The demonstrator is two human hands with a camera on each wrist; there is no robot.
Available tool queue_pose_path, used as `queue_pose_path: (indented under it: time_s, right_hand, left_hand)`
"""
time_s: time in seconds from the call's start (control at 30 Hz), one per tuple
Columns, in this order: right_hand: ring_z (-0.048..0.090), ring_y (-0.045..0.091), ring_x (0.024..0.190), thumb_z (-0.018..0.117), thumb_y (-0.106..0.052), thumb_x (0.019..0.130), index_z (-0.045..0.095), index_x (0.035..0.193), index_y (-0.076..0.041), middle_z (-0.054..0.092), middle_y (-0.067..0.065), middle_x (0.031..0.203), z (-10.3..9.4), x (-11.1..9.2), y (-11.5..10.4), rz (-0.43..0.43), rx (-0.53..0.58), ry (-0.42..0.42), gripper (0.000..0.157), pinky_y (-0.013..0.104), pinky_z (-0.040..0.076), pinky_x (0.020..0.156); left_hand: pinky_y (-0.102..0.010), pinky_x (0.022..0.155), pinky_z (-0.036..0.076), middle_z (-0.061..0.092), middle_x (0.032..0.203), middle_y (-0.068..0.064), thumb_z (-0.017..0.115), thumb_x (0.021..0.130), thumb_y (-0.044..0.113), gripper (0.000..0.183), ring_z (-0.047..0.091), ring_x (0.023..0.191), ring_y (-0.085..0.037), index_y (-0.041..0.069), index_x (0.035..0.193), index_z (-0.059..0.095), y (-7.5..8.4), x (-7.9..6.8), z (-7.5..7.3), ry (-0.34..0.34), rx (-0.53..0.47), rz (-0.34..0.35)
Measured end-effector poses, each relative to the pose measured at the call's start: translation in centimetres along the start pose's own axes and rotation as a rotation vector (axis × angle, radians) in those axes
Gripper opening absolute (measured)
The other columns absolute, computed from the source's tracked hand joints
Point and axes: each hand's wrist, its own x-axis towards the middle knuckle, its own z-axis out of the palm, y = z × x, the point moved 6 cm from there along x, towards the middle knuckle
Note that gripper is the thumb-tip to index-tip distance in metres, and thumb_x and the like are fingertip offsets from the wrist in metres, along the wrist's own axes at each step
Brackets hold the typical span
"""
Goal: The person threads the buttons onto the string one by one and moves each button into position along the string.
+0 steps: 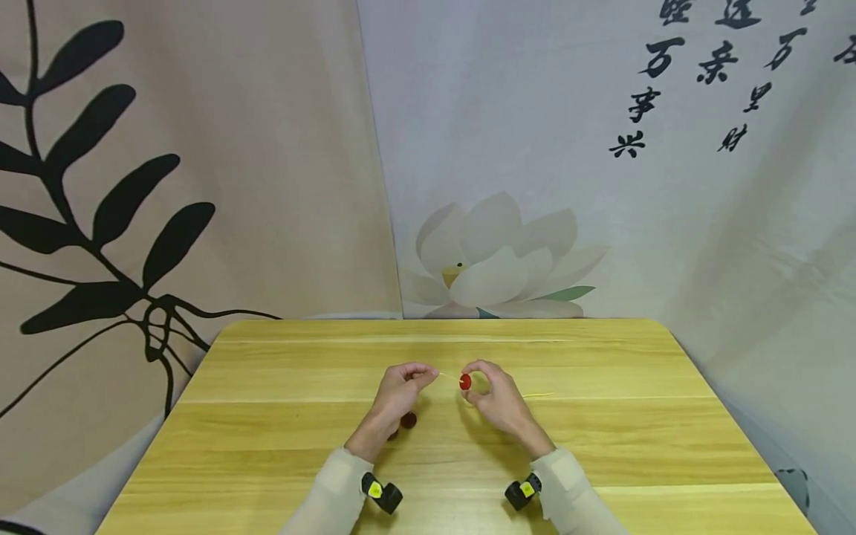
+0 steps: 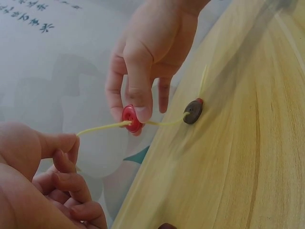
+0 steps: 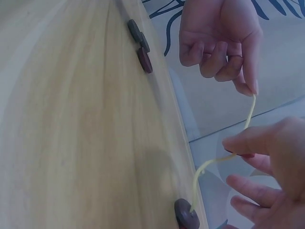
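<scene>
Thumb and forefinger of my left hand [image 1: 400,390] pinch one end of a yellow string [image 2: 101,127]. Opposite it, my right hand [image 1: 500,397] holds a red button [image 1: 465,382] by its edges between thumb and fingers. The string runs through the red button, as the left wrist view shows. Farther along the string, past the right hand, hangs a dark brown button [image 2: 193,111] with a bit of red showing behind it. The string's far part trails beyond that, over the wooden table [image 1: 281,446].
Loose dark buttons [image 3: 135,31] lie on the table near my left hand, along with a dark reddish button [image 3: 145,60]. Behind the table's far edge hangs a cloth backdrop [image 1: 301,186] with printed leaves, a flower and characters.
</scene>
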Motion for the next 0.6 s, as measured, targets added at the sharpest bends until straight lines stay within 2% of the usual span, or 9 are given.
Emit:
queue_pose_path:
  time_s: [0.6]
  right_hand:
    - [0.049, 0.040, 0.129, 0.077, -0.002, 0.082, 0.066, 0.112, -0.008, 0.062, 0.012, 0.127, -0.4, 0.0, 1.4, 0.024, -0.045, -0.020, 0.032, 0.061, 0.037, 0.105]
  left_hand:
    - [-0.028, 0.065, 0.038, 0.062, 0.094, -0.006, 0.068, 0.095, 0.029, 0.029, 0.045, 0.074, -0.017, 0.003, 0.108, 0.071, -0.1, 0.0, 0.0, 0.003, -0.009, -0.006]
